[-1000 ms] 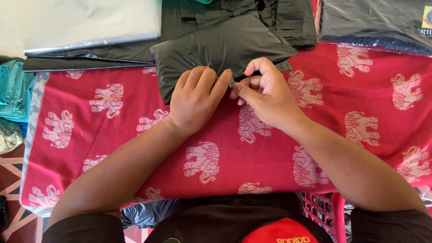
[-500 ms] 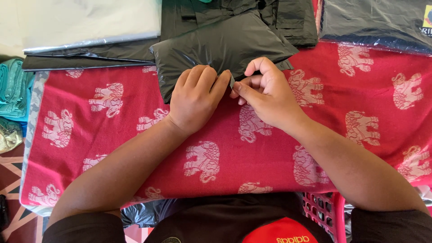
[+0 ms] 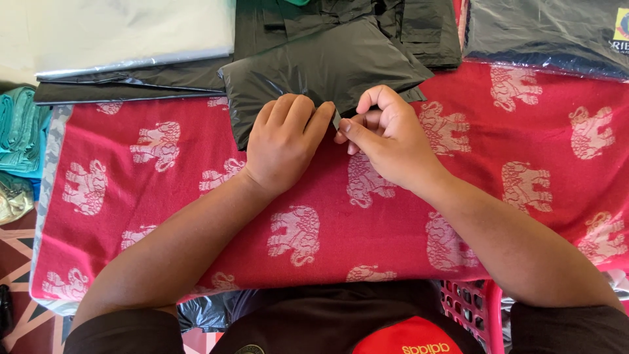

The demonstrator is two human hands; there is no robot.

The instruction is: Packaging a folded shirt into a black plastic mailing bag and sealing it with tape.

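Observation:
A dark grey plastic bag (image 3: 321, 69) lies flat on a red cloth with pale elephant figures (image 3: 164, 190). My left hand (image 3: 283, 141) rests curled on the bag's near edge, its fingers pinching the plastic. My right hand (image 3: 386, 134) sits right beside it, thumb and fingers pinched on the same edge of the bag. The two hands touch at the fingertips. The bag's near edge is hidden under the hands.
More dark plastic bags (image 3: 406, 26) are stacked behind. A clear-wrapped white pack (image 3: 124, 33) lies at the back left, a clear-wrapped dark pack (image 3: 544, 33) at the back right. Teal fabric (image 3: 19, 131) lies at left. A pink crate (image 3: 468, 305) shows below the cloth.

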